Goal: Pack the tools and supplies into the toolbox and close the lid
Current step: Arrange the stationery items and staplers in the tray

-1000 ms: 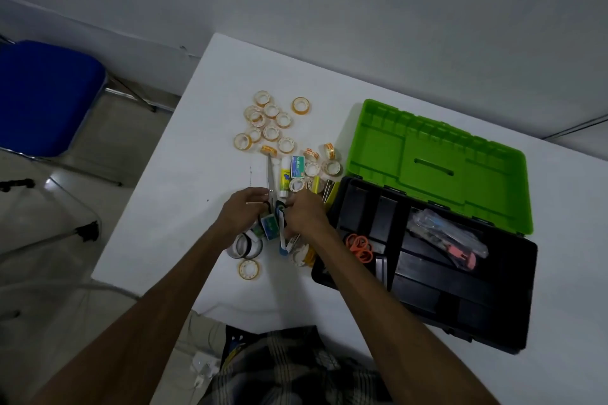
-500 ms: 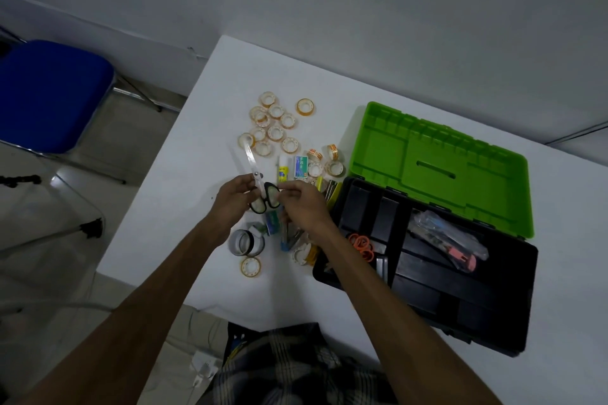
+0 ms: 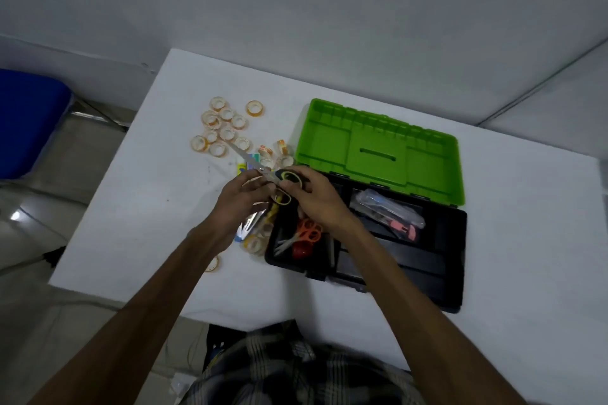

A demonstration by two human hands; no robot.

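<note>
While both hands hold black-and-yellow scissors (image 3: 279, 178) above the bench (image 3: 148, 207), the right hand (image 3: 316, 197) grips the handles and the left hand (image 3: 238, 204) pinches near the pivot, probably steadying them for packing. At three o'clock lies the open toolbox (image 3: 427, 273); tape rolls (image 3: 227, 131) wait at eleven o'clock.

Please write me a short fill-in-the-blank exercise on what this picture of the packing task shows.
1. The toolbox lid is ____ in colour and stands open.
2. Both hands hold the black-handled scissors; the right hand grips them at the ____.
3. The orange scissors lie inside the ____.
4. The loose tape rolls lie on the white ____.

Missing words: green; handles; toolbox; table
</note>
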